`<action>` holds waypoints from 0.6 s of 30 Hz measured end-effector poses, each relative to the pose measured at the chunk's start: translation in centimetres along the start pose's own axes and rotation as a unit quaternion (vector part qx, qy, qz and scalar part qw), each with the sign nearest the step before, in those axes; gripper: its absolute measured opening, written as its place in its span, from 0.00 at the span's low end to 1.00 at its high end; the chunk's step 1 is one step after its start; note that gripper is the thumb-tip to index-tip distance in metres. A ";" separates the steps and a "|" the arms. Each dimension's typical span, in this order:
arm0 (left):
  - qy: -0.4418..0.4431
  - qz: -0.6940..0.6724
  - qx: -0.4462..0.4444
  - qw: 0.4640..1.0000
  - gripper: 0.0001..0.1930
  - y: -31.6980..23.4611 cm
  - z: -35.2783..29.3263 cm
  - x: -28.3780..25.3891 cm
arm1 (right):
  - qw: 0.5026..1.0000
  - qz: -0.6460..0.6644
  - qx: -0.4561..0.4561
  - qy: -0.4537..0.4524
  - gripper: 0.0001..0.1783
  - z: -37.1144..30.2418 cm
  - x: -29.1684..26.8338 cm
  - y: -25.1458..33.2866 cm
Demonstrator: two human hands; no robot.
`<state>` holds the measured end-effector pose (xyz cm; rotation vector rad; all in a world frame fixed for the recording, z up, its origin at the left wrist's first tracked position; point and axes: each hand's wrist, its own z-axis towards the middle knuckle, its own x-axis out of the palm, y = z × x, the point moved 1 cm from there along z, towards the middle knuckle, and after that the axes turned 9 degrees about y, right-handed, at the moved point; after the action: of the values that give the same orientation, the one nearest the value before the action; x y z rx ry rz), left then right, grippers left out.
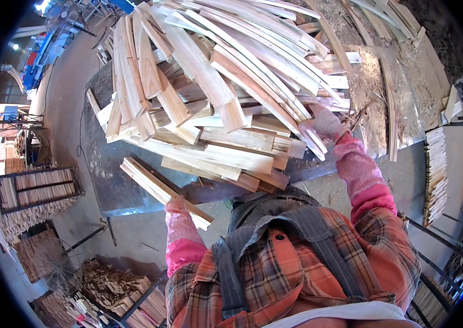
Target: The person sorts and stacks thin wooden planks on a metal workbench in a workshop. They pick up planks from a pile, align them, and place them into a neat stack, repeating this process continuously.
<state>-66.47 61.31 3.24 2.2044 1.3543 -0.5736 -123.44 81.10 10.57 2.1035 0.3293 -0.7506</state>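
A large heap of pale wooden strips [237, 147] lies on the metal-topped table [105, 183] in front of me, many of them long and fanned out toward me. My left hand [175, 204], below a pink sleeve, is closed on a small bundle of wooden strips [146, 180] that slants over the table's near edge. At the right side of the heap, my right hand [327, 123] wears a pale glove. Its fingers close around the near ends of long wooden strips [275, 95]; the fingertips are partly hidden.
Sawdust and splinters cover a board surface [373, 71] at the right, where a single long strip [389, 109] lies. Stacked strips fill a metal rack [37, 188] at the left. A fan [59, 265] and wood piles stand lower left; another strip stack [435, 175] stands right.
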 end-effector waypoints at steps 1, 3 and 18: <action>-0.020 0.003 0.016 1.000 0.16 -0.6 -0.5 -0.3 | 0.998 0.064 0.019 0.021 0.29 -0.8 -0.4 -0.6; -0.037 -0.047 -0.001 0.998 0.17 0.1 0.9 0.4 | 0.977 0.206 -0.046 0.004 0.25 -1.1 -1.5 -2.5; -0.230 -0.542 -0.108 0.801 0.19 7.1 3.5 4.1 | 0.899 0.393 -0.144 0.130 0.24 -10.2 -0.3 9.3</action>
<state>-58.67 59.35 -0.60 0.8104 2.1454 -1.1569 -115.14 83.70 21.36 1.8178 -0.2625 0.0611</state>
